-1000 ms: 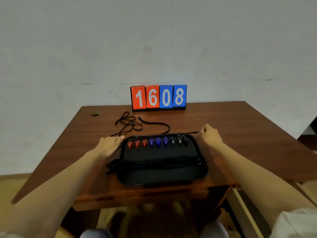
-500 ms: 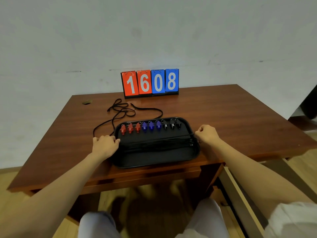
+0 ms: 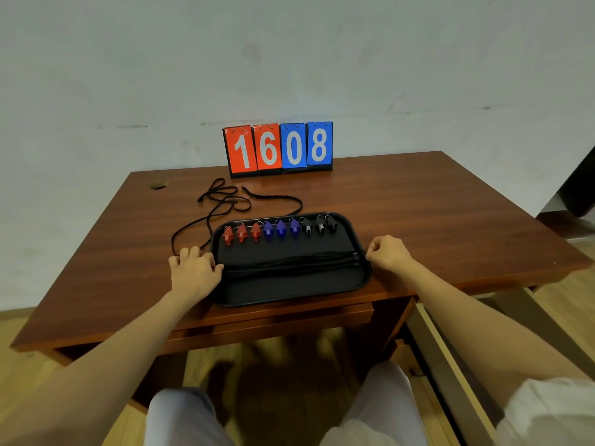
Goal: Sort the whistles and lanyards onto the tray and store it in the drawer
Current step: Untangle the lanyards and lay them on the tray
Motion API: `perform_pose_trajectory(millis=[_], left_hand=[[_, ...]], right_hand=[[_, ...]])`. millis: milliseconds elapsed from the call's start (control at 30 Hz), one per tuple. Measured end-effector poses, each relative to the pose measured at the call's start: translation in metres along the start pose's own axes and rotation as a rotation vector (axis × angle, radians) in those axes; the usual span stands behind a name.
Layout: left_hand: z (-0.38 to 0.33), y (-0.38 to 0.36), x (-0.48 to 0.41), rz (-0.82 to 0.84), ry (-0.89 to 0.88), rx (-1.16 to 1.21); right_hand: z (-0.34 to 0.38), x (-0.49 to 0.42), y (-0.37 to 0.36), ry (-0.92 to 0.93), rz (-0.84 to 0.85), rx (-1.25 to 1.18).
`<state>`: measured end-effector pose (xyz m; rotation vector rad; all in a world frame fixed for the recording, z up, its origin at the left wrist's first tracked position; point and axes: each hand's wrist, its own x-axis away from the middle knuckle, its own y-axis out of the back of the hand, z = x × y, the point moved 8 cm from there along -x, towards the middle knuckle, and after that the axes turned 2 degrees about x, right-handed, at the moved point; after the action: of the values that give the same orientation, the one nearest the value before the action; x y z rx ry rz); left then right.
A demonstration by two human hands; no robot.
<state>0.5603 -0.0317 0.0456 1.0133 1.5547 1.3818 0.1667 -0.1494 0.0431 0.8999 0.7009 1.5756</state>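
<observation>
Nearest, the person's knees [image 3: 370, 407] sit under the front edge, and beside the right one a pale wooden drawer [image 3: 447, 362] stands pulled out, ready for the tray. On the tabletop [image 3: 434, 204], close to its front edge, lies the black tray [image 3: 289, 292]. The left hand [image 3: 193, 272] rests at its left rim and the right hand [image 3: 388, 254] at its right rim. The fingers of both are curled in. The left ones fold over the left end of the straightened lanyards [image 3: 289, 263]. The right thumb and forefinger close just beside their clipped ends. Whether either hand actually pinches a cord or only the rim I cannot tell, since the cords are too thin. These lanyards lie stretched across the middle of the tray from rim to rim. Behind them, along the far rim, the whistles [image 3: 280, 230] stand in a row, three red, three blue, three black. Beyond the tray a tangle of loose cords [image 3: 225, 201] lies on the tabletop, not yet sorted, with one loop trailing down to just beside the left hand. Farthest back stands the scoreboard [image 3: 278, 148] against the wall. The main risk, I judge, is lifting the tray too soon. The trailing loop could catch on the left hand or the rim and drag the tangle along. Any tilt towards the drawer would also let the unsecured whistles slide out of their colour groups, and the lanyard ends, which already reach the rims, could slip off.
</observation>
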Motion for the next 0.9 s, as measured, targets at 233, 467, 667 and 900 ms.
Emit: perform_pose_trajectory(millis=[233,467,667,900], left_hand=[[-0.008,0.006,0.006,-0.165,-0.045,0.055],[-0.051,0.000,0.014,-0.174,-0.317,0.148],[-0.072,-0.015,0.016,-0.031,-0.401,0.142],[-0.076,-0.022,0.017,0.051,-0.403,0.123]], right_hand=[[0.001,0.002,-0.001,0.040,0.014,-0.040],[0.036,0.011,-0.005,0.266,-0.067,0.126],[0.054,0.013,-0.044,0.424,0.052,0.421],[0.074,0.014,-0.053,0.503,0.060,0.470]])
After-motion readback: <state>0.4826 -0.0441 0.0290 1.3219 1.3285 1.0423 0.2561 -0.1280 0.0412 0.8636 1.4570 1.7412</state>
